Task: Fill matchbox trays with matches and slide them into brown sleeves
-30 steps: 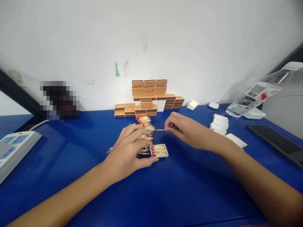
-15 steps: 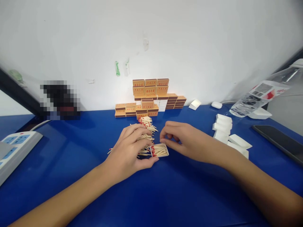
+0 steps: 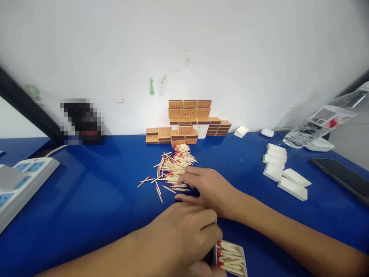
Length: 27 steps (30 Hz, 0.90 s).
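Note:
My left hand point(image 3: 184, 238) is closed around a white tray of red-tipped matches point(image 3: 230, 258) at the near edge of the blue table point(image 3: 95, 200). Only the tray's right end shows past my fingers. My right hand point(image 3: 206, 190) lies just beyond it, fingers curled at the near edge of the loose pile of matches point(image 3: 173, 165). What the right fingers hold, if anything, is hidden.
Stacked orange matchboxes point(image 3: 188, 119) stand against the white wall. White inner trays point(image 3: 284, 173) lie at the right, with a phone point(image 3: 343, 177) and a plastic bottle point(image 3: 317, 123) beyond. A power strip point(image 3: 20, 184) sits at the left edge.
My left hand has pulled the match tray toward me, off the pile. My right hand has come down and back to the pile's near edge. The match it pinched earlier is gone from sight.

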Available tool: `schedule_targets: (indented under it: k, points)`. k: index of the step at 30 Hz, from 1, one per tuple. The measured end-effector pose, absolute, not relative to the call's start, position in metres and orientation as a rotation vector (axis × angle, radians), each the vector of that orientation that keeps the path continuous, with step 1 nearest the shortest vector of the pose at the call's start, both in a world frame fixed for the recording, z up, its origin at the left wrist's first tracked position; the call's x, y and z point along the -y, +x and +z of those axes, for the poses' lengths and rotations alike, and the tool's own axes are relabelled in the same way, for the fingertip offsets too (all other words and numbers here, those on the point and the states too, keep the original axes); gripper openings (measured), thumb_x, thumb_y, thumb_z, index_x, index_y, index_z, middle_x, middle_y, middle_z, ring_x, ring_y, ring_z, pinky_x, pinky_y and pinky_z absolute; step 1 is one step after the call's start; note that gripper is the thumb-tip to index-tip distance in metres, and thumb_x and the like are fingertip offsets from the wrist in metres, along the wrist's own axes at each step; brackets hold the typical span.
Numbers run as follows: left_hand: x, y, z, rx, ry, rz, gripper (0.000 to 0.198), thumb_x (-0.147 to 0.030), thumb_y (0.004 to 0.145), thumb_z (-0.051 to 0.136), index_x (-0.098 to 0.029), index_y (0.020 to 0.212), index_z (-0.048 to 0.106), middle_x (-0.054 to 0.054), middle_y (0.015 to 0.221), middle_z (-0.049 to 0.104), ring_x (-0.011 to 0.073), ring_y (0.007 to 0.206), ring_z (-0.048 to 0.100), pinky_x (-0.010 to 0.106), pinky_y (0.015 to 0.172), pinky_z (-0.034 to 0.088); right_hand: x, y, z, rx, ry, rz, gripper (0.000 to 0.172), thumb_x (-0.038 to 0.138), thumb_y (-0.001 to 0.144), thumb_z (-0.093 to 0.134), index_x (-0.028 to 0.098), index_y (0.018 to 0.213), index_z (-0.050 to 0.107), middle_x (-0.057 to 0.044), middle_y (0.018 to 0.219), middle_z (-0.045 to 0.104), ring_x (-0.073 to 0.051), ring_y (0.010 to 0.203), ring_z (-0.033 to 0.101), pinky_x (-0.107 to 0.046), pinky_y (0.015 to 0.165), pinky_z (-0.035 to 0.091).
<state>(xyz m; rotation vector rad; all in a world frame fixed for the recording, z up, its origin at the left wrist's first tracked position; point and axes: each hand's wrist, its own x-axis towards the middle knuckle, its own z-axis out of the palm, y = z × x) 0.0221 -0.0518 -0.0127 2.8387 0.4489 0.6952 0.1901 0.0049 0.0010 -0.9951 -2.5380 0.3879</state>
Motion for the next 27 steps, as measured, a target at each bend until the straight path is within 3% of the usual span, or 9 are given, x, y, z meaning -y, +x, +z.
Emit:
schedule_targets:
  k: [4,13,19,27]
  points:
    - [0.048,0.02,-0.01,-0.514,2.881,0.643,0.039,-0.051,0.07,0.083,-0.018,0.086,0.069,-0.003,0.075,0.062,0.0146,0.058,0.055,0.032,0.047,0.038,-0.011,0.19,0.006,2.575,-1.005,0.437,0.013,0.031,0.099,0.068,0.018,0.097,0.067,-0.003,0.094,0.067,-0.016,0.08,0.059,-0.029,0.071,0.043]
    - [0.039,0.013,-0.006,-0.627,2.851,0.669,0.029,-0.045,0.08,0.075,-0.018,0.09,0.069,-0.002,0.076,0.063,0.015,0.06,0.058,0.031,0.049,0.04,-0.01,0.208,0.023,2.781,-1.164,0.321,0.017,0.027,0.105,0.057,0.016,0.093,0.062,-0.006,0.097,0.067,-0.018,0.077,0.06,-0.031,0.067,0.041]
    - [0.02,0.004,0.001,-0.853,2.765,0.659,0.024,-0.041,0.083,0.076,-0.019,0.09,0.068,-0.001,0.082,0.067,0.0163,0.07,0.065,0.029,0.059,0.048,-0.025,0.226,0.022,2.689,-1.192,0.446,0.008,0.021,0.097,0.065,0.017,0.091,0.062,-0.004,0.092,0.065,-0.015,0.072,0.058,-0.028,0.065,0.039]
    - [0.005,-0.004,0.013,-1.123,2.681,0.592,0.02,-0.037,0.084,0.077,-0.02,0.093,0.069,-0.003,0.083,0.066,0.0124,0.062,0.058,0.026,0.055,0.041,-0.031,0.249,0.039,2.518,-1.123,0.557,0.018,0.032,0.098,0.065,0.02,0.085,0.063,0.002,0.078,0.058,-0.013,0.066,0.049,-0.026,0.061,0.034]
